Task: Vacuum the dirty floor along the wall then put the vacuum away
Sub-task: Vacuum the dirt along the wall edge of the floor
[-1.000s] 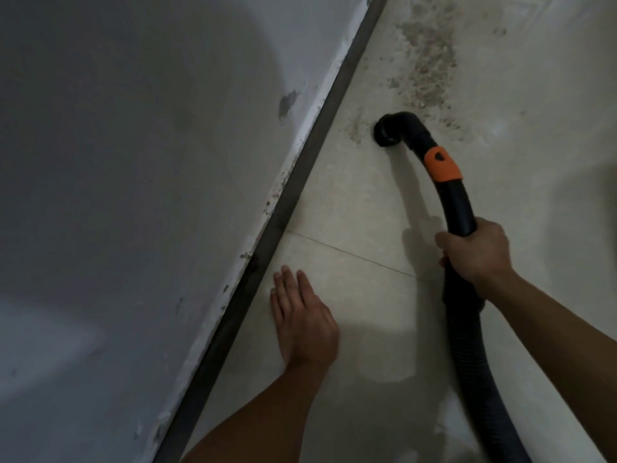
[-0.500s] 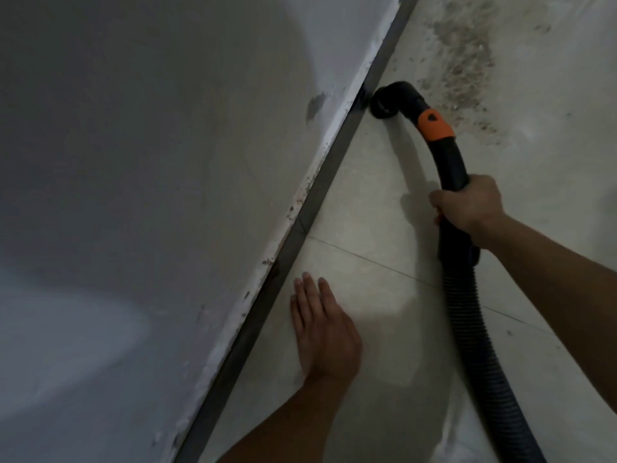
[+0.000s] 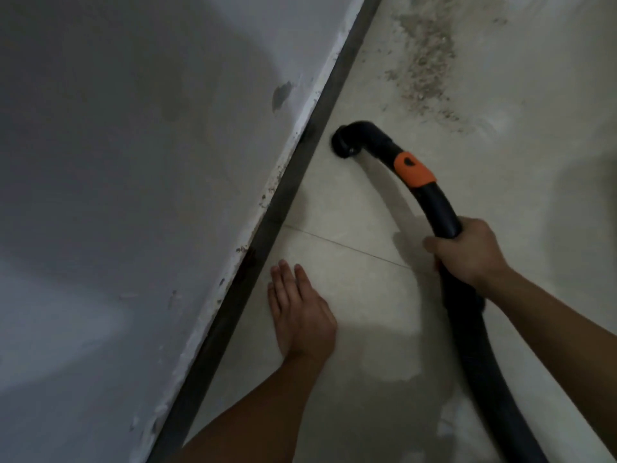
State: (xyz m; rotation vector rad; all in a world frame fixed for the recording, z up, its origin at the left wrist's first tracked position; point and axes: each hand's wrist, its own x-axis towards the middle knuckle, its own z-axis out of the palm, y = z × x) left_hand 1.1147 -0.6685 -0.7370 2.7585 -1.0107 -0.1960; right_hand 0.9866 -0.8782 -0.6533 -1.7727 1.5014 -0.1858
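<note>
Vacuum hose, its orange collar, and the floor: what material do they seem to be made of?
The hose looks like flexible matte black plastic: fine ribs ring it. The orange collar seems hard, smooth plastic with a slight sheen. The floor appears to be pale glazed tile, probably ceramic: a thin grout line crosses it and it reflects light softly.

Wall [image 3: 133, 195] takes the whole left side. Baseboard [image 3: 293, 182] runs along its foot, from near left to far right. Floor [image 3: 367, 329] lies right of it.

My left hand [image 3: 300, 312] lies flat on the floor, near, just beside the baseboard. My right hand [image 3: 467, 252], to its right, grips the vacuum hose [image 3: 474, 345], which comes in from near right. Nozzle [image 3: 347, 143] sits on the floor beyond my left hand, just beside the baseboard. A tile joint [image 3: 350, 247] crosses between them. Dirt patch [image 3: 427, 68] lies farther off, right of the nozzle.
</note>
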